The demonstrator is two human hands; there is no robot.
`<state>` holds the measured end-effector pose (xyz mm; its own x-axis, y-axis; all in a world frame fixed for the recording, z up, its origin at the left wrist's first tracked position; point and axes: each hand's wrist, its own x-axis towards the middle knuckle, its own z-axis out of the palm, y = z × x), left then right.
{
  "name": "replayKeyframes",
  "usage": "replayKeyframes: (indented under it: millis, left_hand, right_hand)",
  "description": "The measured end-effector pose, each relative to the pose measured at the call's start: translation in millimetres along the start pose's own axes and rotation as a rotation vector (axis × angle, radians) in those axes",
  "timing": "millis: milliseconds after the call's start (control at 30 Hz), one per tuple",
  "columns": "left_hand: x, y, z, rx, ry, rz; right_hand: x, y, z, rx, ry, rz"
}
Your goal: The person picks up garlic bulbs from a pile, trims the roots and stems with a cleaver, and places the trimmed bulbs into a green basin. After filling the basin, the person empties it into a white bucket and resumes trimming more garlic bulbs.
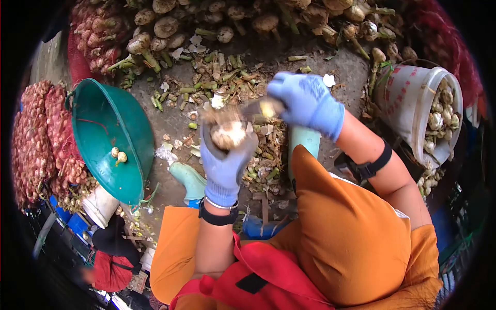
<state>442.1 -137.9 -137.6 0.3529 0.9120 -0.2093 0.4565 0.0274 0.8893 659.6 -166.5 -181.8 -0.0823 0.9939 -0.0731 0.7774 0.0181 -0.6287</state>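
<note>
In a blue glove, my left hand (223,168) is closed around a garlic bulb (229,135), whose roots or stem end look blurred. My right hand (307,101), also gloved in blue, is closed on a knife (254,108) with a dark blade, smeared by motion. The blade is beside the top of the bulb; whether they touch is unclear. A yellowish piece shows near the knife by my right fingers. Cut stems and peelings (222,75) lie on the ground beyond and beneath my hands.
A green tub (111,139) with a few bulbs stands tilted at left, beside red net sacks (39,150). A white bucket (405,98) of garlic leans at right. Piled garlic (263,23) spans the top. Another person (111,271) is at lower left.
</note>
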Motion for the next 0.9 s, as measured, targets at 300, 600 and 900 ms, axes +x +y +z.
replayKeyframes:
  millis: [300, 600, 900]
  left_hand:
    - [29.9, -21.4, 13.4, 0.399, -0.072, 0.366]
    - [20.0, -17.8, 12.3, 0.07, -0.117, 0.238]
    - [22.3, -7.0, 2.3, -1.652, -0.327, -0.425]
  right_hand:
    - [1.3, -9.5, 16.9, 1.375, -0.175, 0.48]
    - [-2.4, -13.8, 13.3, 1.38, -0.192, 0.47]
    - [-0.5, -18.1, -1.2, 0.564, 0.004, 0.218]
